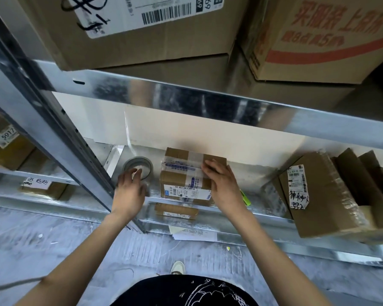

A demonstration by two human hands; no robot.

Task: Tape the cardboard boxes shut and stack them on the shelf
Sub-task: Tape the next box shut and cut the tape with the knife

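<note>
A small cardboard box [181, 180] with clear tape across its top and a white label on its front sits on the metal shelf [248, 173]. My right hand [221, 182] lies flat on the box's right top edge, fingers straight. A roll of clear tape [138, 166] lies flat on the shelf just left of the box. My left hand [128, 188] is at the roll's near rim, fingertips touching it, fingers loosely bent.
A labelled box [314, 193] leans at the shelf's right with flattened cardboard behind it. Big boxes [142, 29] fill the shelf above. A metal upright [60, 133] crosses on the left. A small box [175, 210] and papers lie on lower levels. A green object [245, 198] sits behind my right wrist.
</note>
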